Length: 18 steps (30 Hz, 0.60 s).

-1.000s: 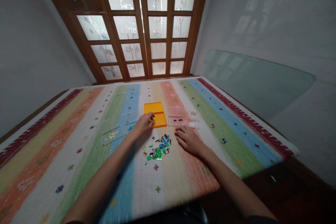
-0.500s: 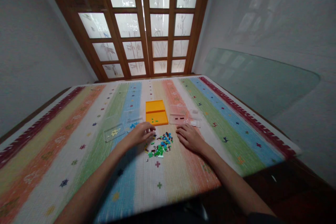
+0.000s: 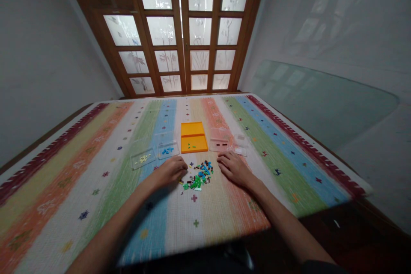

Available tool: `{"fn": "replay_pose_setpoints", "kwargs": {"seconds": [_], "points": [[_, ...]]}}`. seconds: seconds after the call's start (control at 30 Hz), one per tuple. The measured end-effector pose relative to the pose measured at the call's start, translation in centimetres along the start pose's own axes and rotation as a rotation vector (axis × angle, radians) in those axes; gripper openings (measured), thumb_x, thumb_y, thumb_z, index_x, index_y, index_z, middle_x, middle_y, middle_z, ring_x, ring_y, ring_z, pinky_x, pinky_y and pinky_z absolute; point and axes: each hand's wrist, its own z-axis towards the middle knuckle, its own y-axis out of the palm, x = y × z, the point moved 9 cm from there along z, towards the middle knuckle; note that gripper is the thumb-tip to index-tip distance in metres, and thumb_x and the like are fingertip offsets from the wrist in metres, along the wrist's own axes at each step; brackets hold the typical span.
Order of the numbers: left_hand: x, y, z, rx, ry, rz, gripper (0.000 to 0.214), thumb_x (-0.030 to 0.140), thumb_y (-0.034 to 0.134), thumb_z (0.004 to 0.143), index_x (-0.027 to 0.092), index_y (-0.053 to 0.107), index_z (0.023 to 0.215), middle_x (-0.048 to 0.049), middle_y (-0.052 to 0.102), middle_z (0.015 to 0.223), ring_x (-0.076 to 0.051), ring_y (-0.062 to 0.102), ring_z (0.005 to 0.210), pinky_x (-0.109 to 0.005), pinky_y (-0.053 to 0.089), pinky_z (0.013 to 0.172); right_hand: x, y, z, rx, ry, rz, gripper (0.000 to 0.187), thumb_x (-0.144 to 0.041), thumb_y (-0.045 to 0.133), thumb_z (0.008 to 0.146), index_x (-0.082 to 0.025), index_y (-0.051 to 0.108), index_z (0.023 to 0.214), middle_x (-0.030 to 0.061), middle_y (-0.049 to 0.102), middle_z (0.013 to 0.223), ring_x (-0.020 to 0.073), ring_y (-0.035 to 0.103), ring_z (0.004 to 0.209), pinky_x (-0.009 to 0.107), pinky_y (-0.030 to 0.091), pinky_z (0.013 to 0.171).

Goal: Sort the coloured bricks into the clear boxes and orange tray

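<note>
My left hand (image 3: 175, 168) curls on the near-left side of the orange box (image 3: 201, 142), beside a loose pile of bricks (image 3: 195, 183); I cannot tell whether I'm pinching one. My right hand (image 3: 233, 168) rests near-right of the box, fingers loosely spread. I judge the step in hand as picking at the pile, which lies on the box's near side; the next move calls for a fine fingertip pinch. The bricks look like small, angular plastic. Shallow clear cases (image 3: 214, 149) flank the box, over striped cloth (image 3: 180, 222).
</note>
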Motion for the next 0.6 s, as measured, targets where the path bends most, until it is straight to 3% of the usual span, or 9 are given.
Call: {"fn": "replay_pose_setpoints", "kwargs": {"seconds": [0.17, 0.37, 0.6], "points": [[-1.2, -1.3, -1.6, 0.032, -0.056, -0.024, 0.014, 0.024, 0.052, 0.094, 0.02, 0.065, 0.095, -0.0044, 0.067, 0.091, -0.018, 0.061, 0.085, -0.03, 0.049, 0.082, 0.1, 0.1, -0.1, -0.002, 0.003, 0.002, 0.018, -0.02, 0.048, 0.1, -0.02, 0.066, 0.102, 0.0117, 0.066, 0.109, 0.0261, 0.057, 0.1, 0.043, 0.047, 0.089], [-1.4, -0.2, -2.6, -0.035, -0.026, -0.007, 0.022, 0.019, 0.052, 0.094, 0.022, 0.069, 0.107, -0.0071, 0.066, 0.101, -0.019, 0.062, 0.094, -0.031, 0.049, 0.084, 0.2, 0.2, -0.1, 0.002, -0.003, 0.0, 0.018, -0.02, 0.047, 0.1, -0.019, 0.065, 0.102, 0.0119, 0.066, 0.109, 0.026, 0.057, 0.1, 0.044, 0.047, 0.089], [-1.0, 0.7, -2.1, -0.058, -0.025, 0.027, 0.025, 0.017, 0.05, 0.092, 0.023, 0.072, 0.103, -0.006, 0.061, 0.096, -0.018, 0.059, 0.087, -0.028, 0.048, 0.079, 0.1, 0.2, 0.0, 0.002, 0.0, -0.002, 0.018, -0.02, 0.047, 0.1, -0.02, 0.065, 0.102, 0.0114, 0.066, 0.107, 0.0256, 0.057, 0.099, 0.043, 0.047, 0.088]]}}
